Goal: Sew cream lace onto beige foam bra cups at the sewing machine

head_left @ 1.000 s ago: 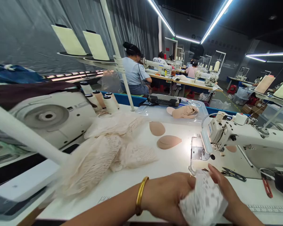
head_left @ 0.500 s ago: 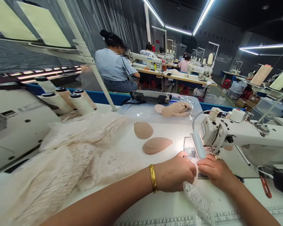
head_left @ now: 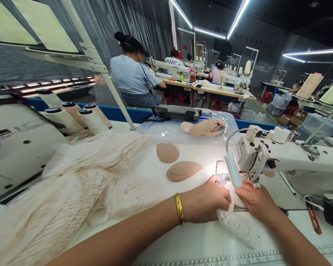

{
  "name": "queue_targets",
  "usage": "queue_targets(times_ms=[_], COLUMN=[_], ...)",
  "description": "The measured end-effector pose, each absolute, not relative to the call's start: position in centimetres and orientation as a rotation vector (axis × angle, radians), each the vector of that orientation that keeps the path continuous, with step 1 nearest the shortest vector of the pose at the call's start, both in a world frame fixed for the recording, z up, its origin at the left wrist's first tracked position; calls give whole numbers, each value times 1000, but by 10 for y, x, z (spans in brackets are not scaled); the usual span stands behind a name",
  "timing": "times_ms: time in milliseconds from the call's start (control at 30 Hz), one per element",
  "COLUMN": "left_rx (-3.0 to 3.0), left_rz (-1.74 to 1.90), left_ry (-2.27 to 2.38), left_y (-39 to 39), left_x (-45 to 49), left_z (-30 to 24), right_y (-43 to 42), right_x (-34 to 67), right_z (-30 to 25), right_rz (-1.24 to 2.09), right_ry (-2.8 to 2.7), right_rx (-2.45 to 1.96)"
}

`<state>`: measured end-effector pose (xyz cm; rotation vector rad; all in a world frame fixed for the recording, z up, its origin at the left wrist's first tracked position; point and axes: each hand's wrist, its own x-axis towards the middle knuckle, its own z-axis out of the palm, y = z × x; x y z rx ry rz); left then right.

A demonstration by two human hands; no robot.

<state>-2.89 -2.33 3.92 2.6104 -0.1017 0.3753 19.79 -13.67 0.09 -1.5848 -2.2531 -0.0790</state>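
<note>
Both of my hands are at the sewing machine (head_left: 294, 147), just in front of its needle area. My left hand (head_left: 209, 201), with a gold bangle at the wrist, is closed on a beige fabric piece (head_left: 230, 201). From under that hand a strip of white lace (head_left: 235, 227) hangs toward the table's front edge. My right hand (head_left: 258, 199) lies beside the needle area, fingers stretched out on the machine bed next to the fabric. The lamp (head_left: 233, 170) partly hides the presser foot. Left of my hands lie beige cup-shaped pieces (head_left: 184, 171) and a single one (head_left: 168, 153).
Cream lace fabric (head_left: 80, 192) is heaped on the left. Thread cones (head_left: 93, 120) stand behind it. A translucent bin lid (head_left: 161, 130) holds more beige pieces (head_left: 208, 128). Red-handled snips (head_left: 314, 221) lie at right, and a printed ruler (head_left: 211, 258) runs along the front. A co-worker (head_left: 134, 75) sits beyond.
My right hand has shifted slightly right, its fingers flatter and farther from my left hand. The hanging lace has swung a little right and up. My left hand stays nearly in place.
</note>
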Motion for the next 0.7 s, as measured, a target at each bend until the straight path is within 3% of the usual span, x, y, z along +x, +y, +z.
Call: queue_targets(times_ms=[700], left_rx=[2828], left_rz=[355], left_ry=[-82], left_y=[-15], left_x=[-28], left_z=[34], right_y=[-137], right_x=[202], right_z=[-7], right_rz=[-280], right_ry=[-2258], right_rx=[-1533])
